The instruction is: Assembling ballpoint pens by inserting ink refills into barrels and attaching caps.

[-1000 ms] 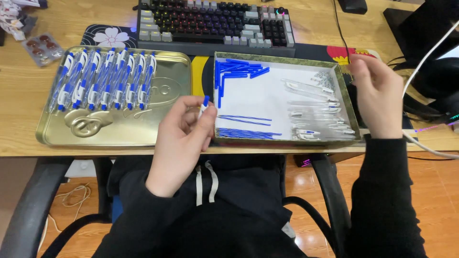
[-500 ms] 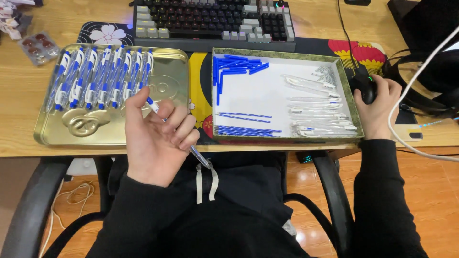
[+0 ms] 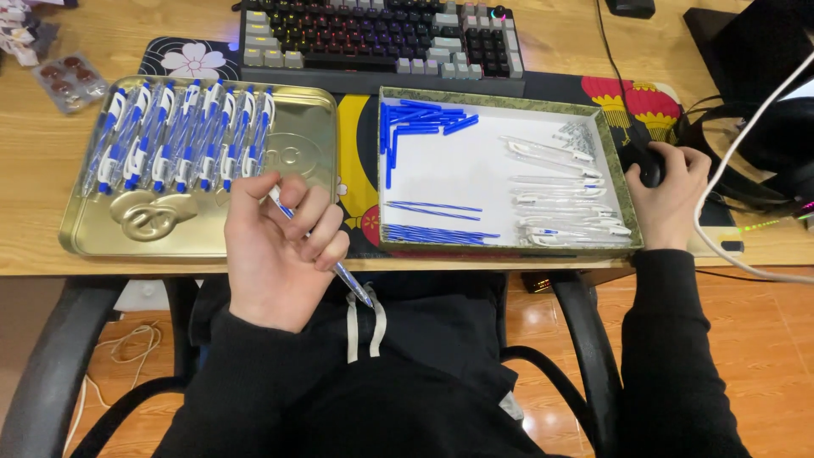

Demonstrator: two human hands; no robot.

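above the gold tray [image 3: 80,242], left hand [image 3: 275,254] still grips the pen [image 3: 326,259], barely shifted.

The table [image 3: 34,182] is carrying a gold tin [image 3: 93,242] near its left edge, a box [image 3: 506,114] beside it, and a keyboard [image 3: 381,38] along the far edge.

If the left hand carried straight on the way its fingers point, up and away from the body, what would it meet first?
Probably the gold metal tray: the left hand, holding a pen, already overlaps its near edge. Beyond lies the row of assembled blue-and-white pens. Height above the tray is unclear.
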